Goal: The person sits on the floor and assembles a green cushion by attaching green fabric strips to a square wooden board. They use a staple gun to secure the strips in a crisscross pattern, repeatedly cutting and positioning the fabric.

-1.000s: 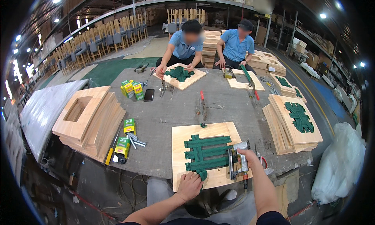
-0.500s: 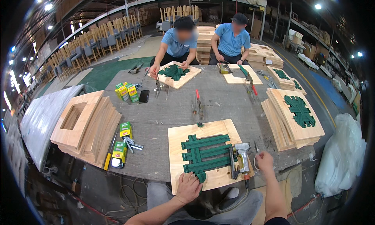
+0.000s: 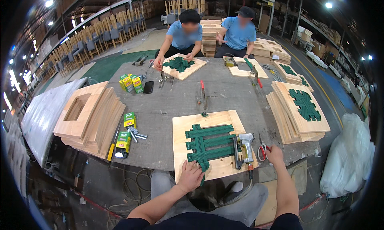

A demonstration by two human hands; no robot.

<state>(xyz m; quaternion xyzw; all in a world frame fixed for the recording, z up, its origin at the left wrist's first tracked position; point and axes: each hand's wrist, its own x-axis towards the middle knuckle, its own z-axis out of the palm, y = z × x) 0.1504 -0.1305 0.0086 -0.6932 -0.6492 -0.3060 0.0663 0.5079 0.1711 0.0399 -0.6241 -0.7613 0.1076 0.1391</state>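
A square wooden board (image 3: 182,128) with dark green webbing straps (image 3: 214,142) across its opening lies partly over the table's near edge. My left hand (image 3: 191,177) is closed on the loose lower end of a green strap (image 3: 204,166) at the board's near edge. A pneumatic staple gun (image 3: 247,147) lies on the board's right side, its hose running down toward my lap. Right of the board, my right hand (image 3: 275,155) has its fingers curled at the handle of red-handled scissors (image 3: 261,153), which point away from me on the tabletop.
Stacked wooden frames (image 3: 82,122) stand at left; another stack (image 3: 298,110) with a webbed board on top is at right. Staple boxes (image 3: 124,142), loose staple strips and a yellow-handled tool (image 3: 111,152) lie at left. Red-handled pliers (image 3: 203,95) lie beyond my board. Two people sit opposite.
My view has tilted slightly, so the table appears higher. My right hand has shifted a little right, showing more of the scissors' handle. The far-right person has raised a hand off their board.
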